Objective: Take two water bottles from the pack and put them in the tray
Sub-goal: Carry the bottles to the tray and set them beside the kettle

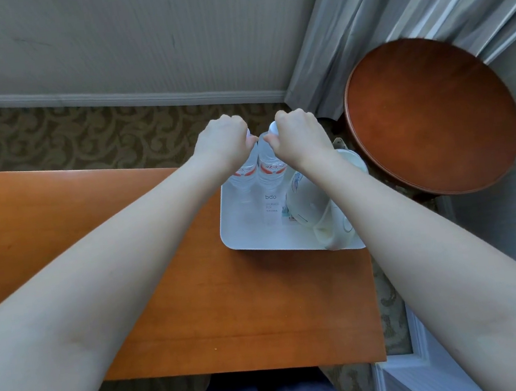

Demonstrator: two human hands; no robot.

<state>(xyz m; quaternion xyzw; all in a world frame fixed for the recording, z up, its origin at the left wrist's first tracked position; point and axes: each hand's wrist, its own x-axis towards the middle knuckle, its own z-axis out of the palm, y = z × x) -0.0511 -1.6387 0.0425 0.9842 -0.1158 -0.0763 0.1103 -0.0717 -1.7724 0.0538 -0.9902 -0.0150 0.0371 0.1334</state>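
Two clear water bottles with red-and-white labels stand side by side at the far end of a white tray point(255, 240). My left hand point(223, 141) is closed over the cap of the left bottle point(244, 174). My right hand point(299, 136) grips the white cap of the right bottle point(270, 170). Both bottles are upright, with their bases inside the tray. The pack is out of view.
A white electric kettle point(316, 208) fills the tray's right half, under my right forearm. The tray sits at the right end of an orange wooden table point(197, 298). A round brown table point(430, 114) stands to the right, beside grey curtains point(389, 3).
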